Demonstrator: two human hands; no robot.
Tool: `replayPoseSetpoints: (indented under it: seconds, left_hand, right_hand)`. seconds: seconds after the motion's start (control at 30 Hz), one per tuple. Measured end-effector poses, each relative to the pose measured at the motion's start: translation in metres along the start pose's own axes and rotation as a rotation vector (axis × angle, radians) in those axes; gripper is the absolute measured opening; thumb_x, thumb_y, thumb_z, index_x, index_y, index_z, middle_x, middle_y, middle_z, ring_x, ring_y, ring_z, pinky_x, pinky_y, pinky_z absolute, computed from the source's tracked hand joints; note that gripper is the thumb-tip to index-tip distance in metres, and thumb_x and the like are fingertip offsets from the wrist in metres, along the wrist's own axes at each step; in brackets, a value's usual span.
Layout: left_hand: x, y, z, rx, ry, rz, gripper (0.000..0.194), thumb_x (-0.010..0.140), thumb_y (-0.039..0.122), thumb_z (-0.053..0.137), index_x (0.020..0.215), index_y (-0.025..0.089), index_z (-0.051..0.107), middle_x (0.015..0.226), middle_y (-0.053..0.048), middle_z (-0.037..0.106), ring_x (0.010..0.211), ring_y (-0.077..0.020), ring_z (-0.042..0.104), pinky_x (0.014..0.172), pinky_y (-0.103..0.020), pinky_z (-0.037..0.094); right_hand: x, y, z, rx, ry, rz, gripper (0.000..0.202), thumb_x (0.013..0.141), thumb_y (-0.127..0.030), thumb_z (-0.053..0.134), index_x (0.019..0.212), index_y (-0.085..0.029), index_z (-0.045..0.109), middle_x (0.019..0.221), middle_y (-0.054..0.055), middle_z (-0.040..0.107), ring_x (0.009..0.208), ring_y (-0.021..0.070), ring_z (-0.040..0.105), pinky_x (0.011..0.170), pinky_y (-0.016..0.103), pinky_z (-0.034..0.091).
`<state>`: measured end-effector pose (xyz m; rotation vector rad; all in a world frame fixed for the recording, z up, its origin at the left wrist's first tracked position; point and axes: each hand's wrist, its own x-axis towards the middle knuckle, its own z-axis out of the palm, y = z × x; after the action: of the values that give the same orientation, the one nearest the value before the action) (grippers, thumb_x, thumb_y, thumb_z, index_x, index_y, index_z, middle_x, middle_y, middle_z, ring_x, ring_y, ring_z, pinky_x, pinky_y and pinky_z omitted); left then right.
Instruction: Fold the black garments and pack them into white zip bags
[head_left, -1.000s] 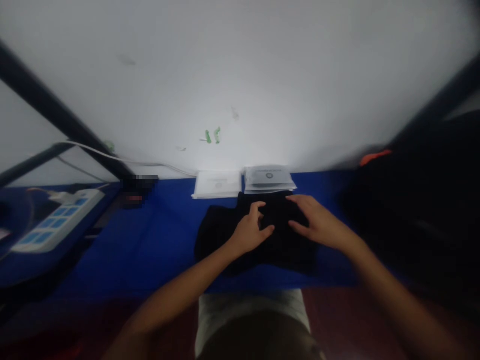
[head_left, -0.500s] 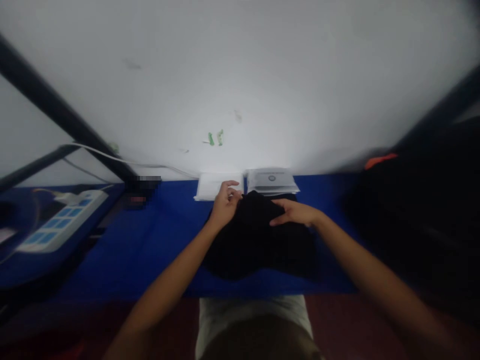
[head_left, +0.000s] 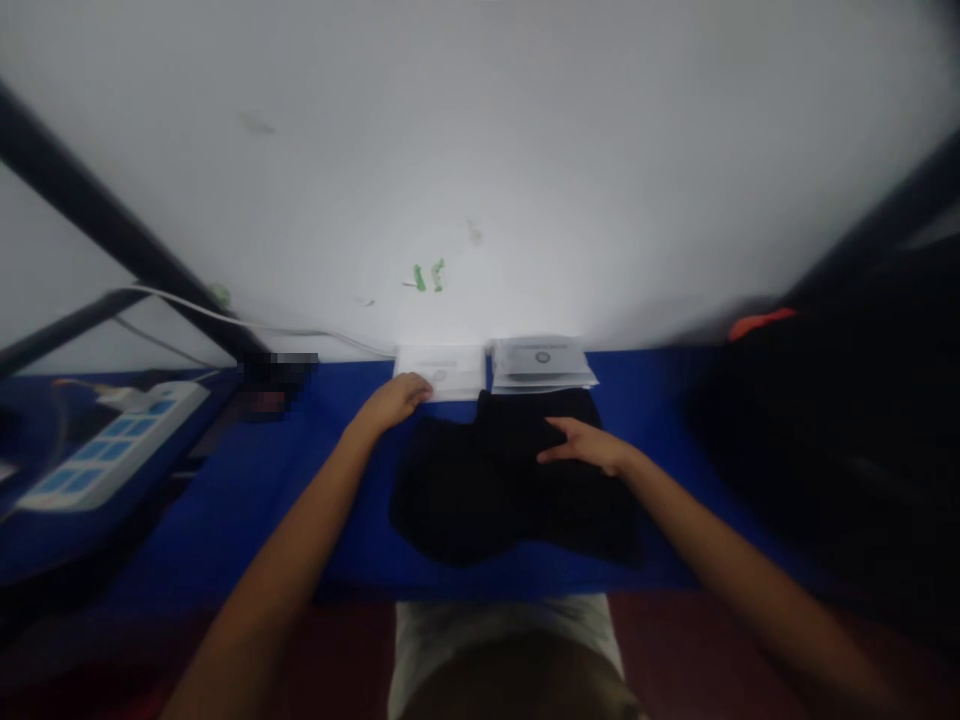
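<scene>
A folded piece of black cloth [head_left: 480,500] lies on the blue surface in front of me, its upper right part bunched or doubled over. My right hand [head_left: 589,447] rests on the right side of the cloth, thumb and fingers apart. To the left of the cloth, my left hand [head_left: 396,402] lies low with loosely bent fingers, its tips at the front left corner of a stack of white papers [head_left: 457,365]. Nothing shows in the left hand. Behind the cloth is a second stack of printed papers [head_left: 544,360] bearing a dark round emblem.
A white power strip [head_left: 112,445] with blue sockets sits at the left, and a white cable [head_left: 285,328] runs along the wall. Large dark material [head_left: 832,450] with an orange patch fills the right side. Dark metal posts [head_left: 127,220] slant at both sides.
My left hand has let go of the cloth's upper edge and moved left to the paper stack. The cloth's left part has dropped flatter. My right hand has shifted slightly nearer to me.
</scene>
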<state>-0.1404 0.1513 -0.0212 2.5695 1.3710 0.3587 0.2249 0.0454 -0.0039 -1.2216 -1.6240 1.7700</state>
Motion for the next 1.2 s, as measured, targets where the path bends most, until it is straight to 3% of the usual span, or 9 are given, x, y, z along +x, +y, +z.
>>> replayPoseSetpoints:
  seconds: [0.13, 0.23, 0.4, 0.53, 0.73, 0.9, 1.03, 1.1, 1.2]
  left_hand:
    - [-0.001, 0.003, -0.001, 0.055, 0.034, -0.041, 0.027, 0.092, 0.023, 0.043, 0.11, 0.019, 0.063, 0.115, -0.011, 0.066, 0.107, -0.0242, 0.06, 0.093, -0.036, 0.044]
    - [-0.006, 0.015, -0.007, 0.097, 0.074, -0.072, 0.034, 0.095, 0.023, 0.038, 0.123, 0.023, 0.056, 0.119, -0.01, 0.062, 0.1, -0.0233, 0.062, 0.085, -0.034, 0.046]
    - [-0.018, 0.051, -0.018, 0.301, 0.02, -0.089, 0.028, 0.092, 0.018, 0.039, 0.104, 0.021, 0.064, 0.112, -0.01, 0.056, 0.082, -0.021, 0.061, 0.066, -0.031, 0.044]
    - [-0.024, 0.076, -0.026, 0.355, 0.052, -0.147, 0.018, 0.089, 0.022, 0.05, 0.102, 0.018, 0.061, 0.108, -0.012, 0.055, 0.093, -0.0259, 0.058, 0.064, -0.03, 0.044]
    - [-0.036, 0.127, -0.033, 0.404, 0.135, -0.15, 0.024, 0.08, 0.028, 0.067, 0.099, 0.017, 0.057, 0.107, -0.014, 0.054, 0.101, -0.0309, 0.053, 0.06, -0.029, 0.044]
    - [-0.043, 0.171, -0.029, 0.369, 0.158, -0.121, 0.014, 0.079, 0.025, 0.062, 0.089, 0.017, 0.058, 0.095, -0.012, 0.056, 0.092, -0.0283, 0.054, 0.056, -0.028, 0.042]
    - [-0.049, 0.183, -0.021, 0.29, 0.228, -0.104, 0.006, 0.08, 0.024, 0.055, 0.077, 0.018, 0.056, 0.086, -0.01, 0.056, 0.082, -0.0238, 0.055, 0.052, -0.027, 0.038]
    - [-0.052, 0.185, -0.015, 0.253, 0.296, -0.044, 0.009, 0.08, 0.024, 0.053, 0.073, 0.019, 0.055, 0.082, -0.008, 0.056, 0.077, -0.0215, 0.054, 0.053, -0.028, 0.038]
    - [-0.053, 0.187, -0.002, 0.202, 0.409, 0.106, 0.016, 0.083, 0.024, 0.049, 0.069, 0.018, 0.055, 0.076, -0.007, 0.054, 0.072, -0.0194, 0.051, 0.054, -0.028, 0.039]
  right_hand:
    - [0.0, 0.001, 0.001, 0.011, 0.024, -0.012, 0.052, 0.066, -0.027, 0.082, 0.116, -0.022, 0.067, 0.106, 0.003, 0.073, 0.098, 0.0244, 0.068, 0.089, 0.039, 0.055]
    - [-0.001, 0.003, 0.003, 0.056, 0.061, -0.001, 0.052, 0.065, -0.029, 0.083, 0.115, -0.021, 0.068, 0.104, 0.004, 0.074, 0.099, 0.0258, 0.068, 0.091, 0.041, 0.055]
    - [-0.002, 0.005, 0.004, 0.128, 0.17, 0.06, 0.044, 0.07, -0.039, 0.081, 0.109, -0.023, 0.07, 0.106, 0.007, 0.074, 0.097, 0.0262, 0.069, 0.088, 0.039, 0.057]
    - [-0.001, 0.005, 0.005, 0.14, 0.164, 0.029, 0.047, 0.07, -0.036, 0.08, 0.113, -0.022, 0.068, 0.114, 0.007, 0.071, 0.103, 0.025, 0.068, 0.094, 0.039, 0.054]
    - [-0.016, -0.012, 0.02, 0.298, 0.159, -0.152, 0.054, 0.066, -0.027, 0.082, 0.117, -0.023, 0.063, 0.108, 0.003, 0.072, 0.096, 0.0215, 0.069, 0.091, 0.038, 0.053]
    - [-0.023, -0.022, 0.045, 0.302, 0.304, -0.215, 0.044, 0.072, -0.033, 0.078, 0.112, -0.023, 0.063, 0.105, 0.003, 0.072, 0.093, 0.0217, 0.069, 0.087, 0.038, 0.054]
    - [-0.022, -0.009, 0.053, 0.133, 0.472, -0.194, 0.041, 0.073, -0.035, 0.077, 0.108, -0.02, 0.063, 0.103, 0.005, 0.071, 0.094, 0.023, 0.067, 0.088, 0.039, 0.053]
    - [-0.024, -0.006, 0.053, 0.134, 0.462, -0.175, 0.041, 0.073, -0.034, 0.076, 0.108, -0.02, 0.063, 0.103, 0.005, 0.071, 0.093, 0.0224, 0.067, 0.087, 0.038, 0.053]
    - [-0.027, -0.008, 0.056, 0.208, 0.304, -0.125, 0.041, 0.07, -0.03, 0.078, 0.108, -0.019, 0.064, 0.099, 0.003, 0.072, 0.09, 0.0205, 0.067, 0.083, 0.034, 0.052]
